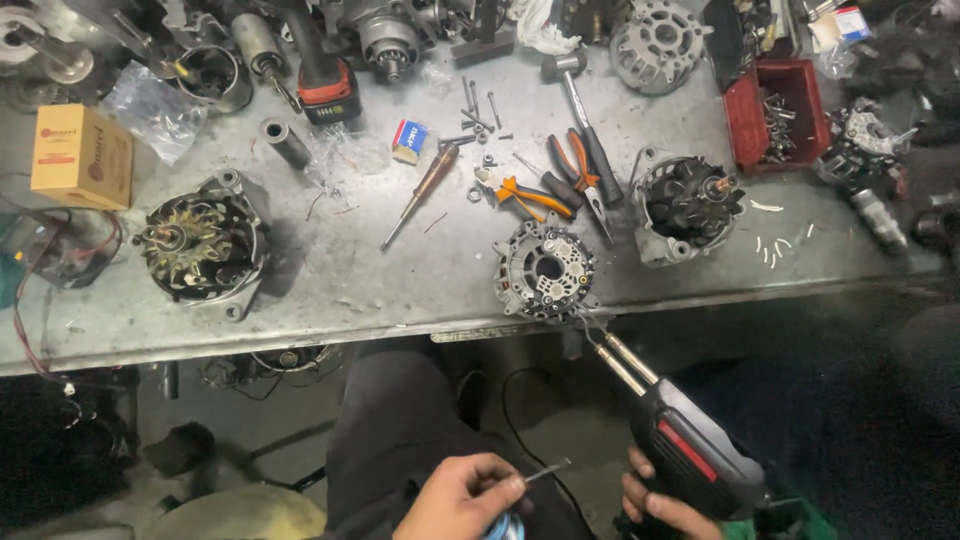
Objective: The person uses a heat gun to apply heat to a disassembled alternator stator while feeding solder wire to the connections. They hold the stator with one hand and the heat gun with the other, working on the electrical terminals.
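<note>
My right hand (665, 505) grips a black and red soldering gun (690, 445). Its twin metal prongs (622, 358) point up toward an alternator end cover (546, 270) at the front edge of the metal workbench (380, 290). My left hand (462, 497) is low over my lap and pinches a thin strand of solder wire (548, 470) that sticks out to the right; something blue shows under its fingers. The two hands are close together below the bench edge.
On the bench lie an alternator half with rotor (686, 205), another alternator (203, 247), orange-handled pliers (535, 197), a screwdriver (422, 193), a hammer (583, 115), loose bolts (478, 115), a red parts bin (775, 115), a cardboard box (82, 157) and a cordless driver (322, 80).
</note>
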